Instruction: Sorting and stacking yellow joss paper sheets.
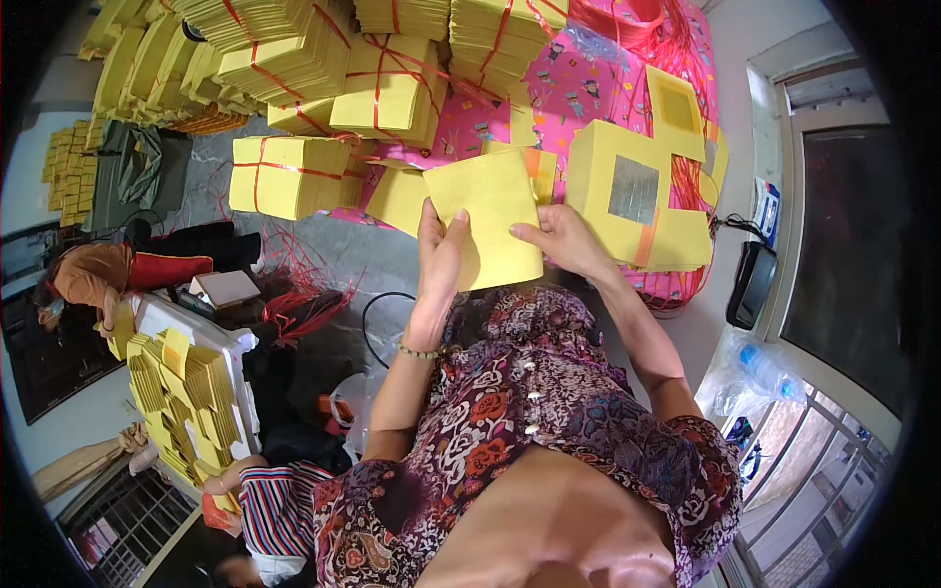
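Observation:
A yellow sheet of paper, or a thin stack of them, is held upright-tilted in front of my chest. My left hand grips its left edge, thumb on the near face. My right hand pinches the right edge between thumb and fingers. Just beyond lie more yellow sheets on the pink patterned table cover. To the right of my right hand sits a thick stack of yellow paper with a silver square on top.
Bundles of yellow paper tied with red ribbon crowd the table's far left. Loose red ribbon lies at the far right. To the left, a person in brown and another in a striped top work at a white table with yellow stacks.

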